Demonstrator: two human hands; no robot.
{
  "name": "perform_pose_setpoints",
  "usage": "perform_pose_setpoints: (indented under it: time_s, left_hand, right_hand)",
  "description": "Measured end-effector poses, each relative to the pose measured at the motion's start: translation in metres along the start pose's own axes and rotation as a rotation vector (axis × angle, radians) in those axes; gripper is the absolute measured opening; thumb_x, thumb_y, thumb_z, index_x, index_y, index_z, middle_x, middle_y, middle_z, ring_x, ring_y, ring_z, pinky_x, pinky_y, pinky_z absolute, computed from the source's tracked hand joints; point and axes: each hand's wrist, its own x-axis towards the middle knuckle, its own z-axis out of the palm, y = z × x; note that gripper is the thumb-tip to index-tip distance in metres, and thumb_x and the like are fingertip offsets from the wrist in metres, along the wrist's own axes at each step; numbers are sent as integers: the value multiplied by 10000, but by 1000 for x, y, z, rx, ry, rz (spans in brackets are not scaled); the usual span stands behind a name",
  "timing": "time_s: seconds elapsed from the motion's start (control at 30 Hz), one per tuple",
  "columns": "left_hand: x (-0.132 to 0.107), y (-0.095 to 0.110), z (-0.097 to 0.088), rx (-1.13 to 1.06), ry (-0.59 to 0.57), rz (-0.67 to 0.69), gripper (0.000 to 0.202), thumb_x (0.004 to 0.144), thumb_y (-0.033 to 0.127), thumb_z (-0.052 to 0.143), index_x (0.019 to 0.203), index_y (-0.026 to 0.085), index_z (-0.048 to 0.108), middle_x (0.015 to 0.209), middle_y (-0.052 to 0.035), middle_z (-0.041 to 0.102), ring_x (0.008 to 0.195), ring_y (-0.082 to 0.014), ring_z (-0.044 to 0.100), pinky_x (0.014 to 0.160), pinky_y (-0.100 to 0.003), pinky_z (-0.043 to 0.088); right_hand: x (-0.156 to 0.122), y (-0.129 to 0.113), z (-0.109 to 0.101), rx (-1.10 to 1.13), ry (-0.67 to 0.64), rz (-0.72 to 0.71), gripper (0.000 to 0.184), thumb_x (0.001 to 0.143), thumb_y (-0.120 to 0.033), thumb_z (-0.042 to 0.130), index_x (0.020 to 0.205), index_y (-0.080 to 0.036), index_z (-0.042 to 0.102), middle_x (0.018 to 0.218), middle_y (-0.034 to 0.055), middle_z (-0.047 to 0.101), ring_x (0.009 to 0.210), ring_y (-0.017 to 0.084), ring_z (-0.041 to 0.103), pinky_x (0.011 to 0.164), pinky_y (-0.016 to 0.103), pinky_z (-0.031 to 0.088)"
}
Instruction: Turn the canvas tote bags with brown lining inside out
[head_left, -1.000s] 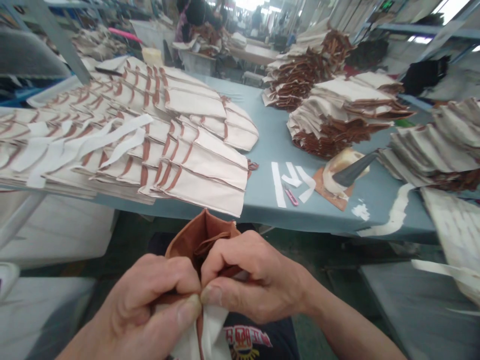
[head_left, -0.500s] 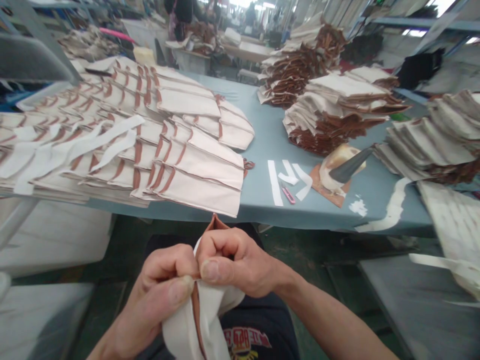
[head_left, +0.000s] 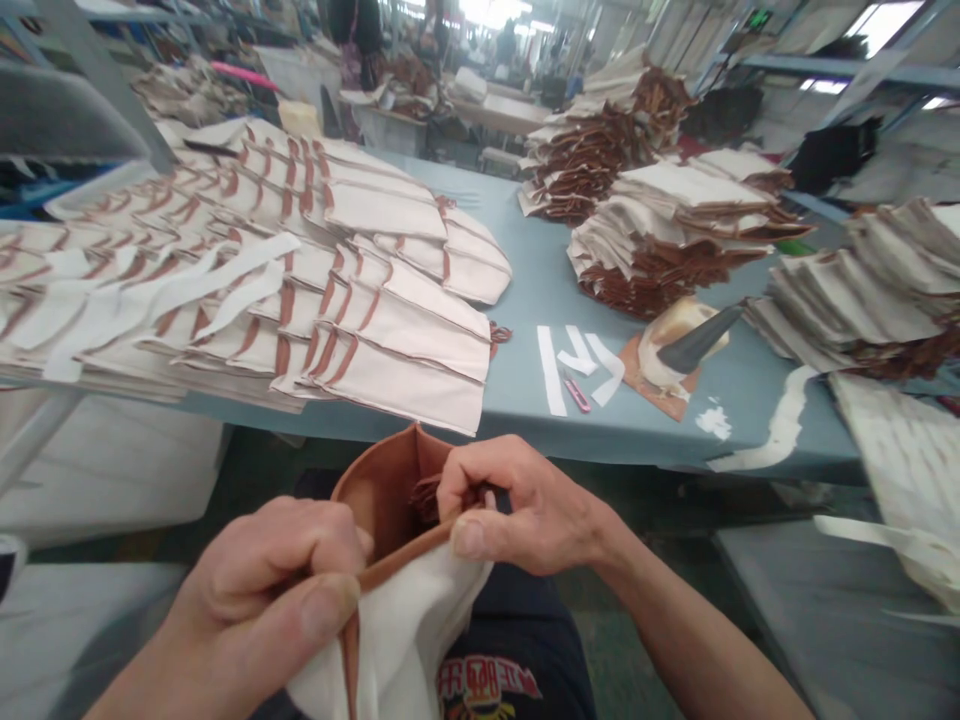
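Fingers (head_left: 324, 604) of the left hand (head_left: 262, 590) and right hand (head_left: 529, 505) pinch tight on the pouch (head_left: 409, 625) rim (head_left: 409, 554); probably light, floppy stuff, so I'd grip that edge.

- Bold red characters with a pale outline (head_left: 487, 678) run in a row across the front of a dark garment (head_left: 536, 615) worn by the person, at the lower edge of the view. The strokes resemble Chinese script, but foreshortening and blur leave the wording impossible to read with certainty.
- A yellow print (head_left: 489, 712), just below that row on the same garment, is cut off by the bottom of the frame.
- A small green sign (head_left: 759, 18) glows high in the background at upper right, its markings too tiny and blurred to decipher.
- No word, number or brand is clearly legible.
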Motion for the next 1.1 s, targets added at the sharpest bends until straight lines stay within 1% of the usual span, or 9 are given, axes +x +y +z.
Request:
perform_pose_setpoints:
  time_s: [0.1,0.2,0.43,0.6,0.7,0.8,0.97,1.03,1.1]
  left_hand:
    - [-1,2,-9,48,31,93,499,1142,419,563,680,230,586,574,40,594,509,-122,573,518,-270,419]
    - [5,4,-16,158,60,120,436,1137,344,569,715,236,582,612,58,603,537,-112,571,536,-254,401]
    - [20,-13,-16,392,97,284,373,1111,191,554,740,232,564,616,99,545,506,-72,510,550,-227,362]
    - [18,-25,-7,368,120,254,416,1116,170,497,705,227,474,611,89,484,497,-83,481,541,-240,353]
    - [16,-25,-4,329,142,247,417,1110,166,493,700,227,445,605,87,462,487,-85,465,521,-248,334]
    - [16,-23,-6,283,99,223,418,1113,179,502,701,226,444,607,93,451,475,-79,454,495,-237,322]
    - [22,-22,-12,269,-14,202,324,1106,267,604,786,239,639,645,102,571,504,-83,531,487,-215,359]
    - [25,-21,-15,316,-35,219,231,1103,265,628,891,247,716,693,107,657,545,-76,601,530,-198,394]
    - [28,-16,-17,383,-48,253,211,1103,247,622,917,247,722,727,101,700,585,-75,645,583,-195,419]
  right_hand:
    - [-7,5,-5,-159,8,-40,509,917,-623,889,777,-174,695,708,-41,631,621,98,524,577,223,370]
    - [-11,4,-6,-236,6,-127,475,992,-539,839,734,-180,666,683,-40,606,640,104,518,608,239,362]
    - [-14,-14,-13,-39,-24,-23,494,966,-406,850,670,-211,505,643,-68,484,575,86,382,528,245,253]
    - [-15,-5,-12,45,-23,-18,519,947,-395,856,664,-221,456,626,-82,427,555,77,333,500,238,236]
    - [-16,-1,-10,81,-17,5,550,952,-438,851,659,-226,436,619,-87,395,557,77,307,497,245,221]
    - [-16,-2,-9,99,-26,19,562,954,-456,846,653,-225,432,615,-89,382,557,75,293,500,251,211]
    - [-17,-7,-9,60,-21,38,569,949,-470,849,647,-221,436,615,-89,386,564,73,295,517,259,213]
    - [-18,-9,-8,39,-15,57,566,941,-471,853,651,-221,435,615,-90,386,560,71,297,513,260,205]
    - [-20,-9,-7,36,-12,83,569,935,-481,854,657,-225,429,616,-91,386,557,70,297,507,260,200]
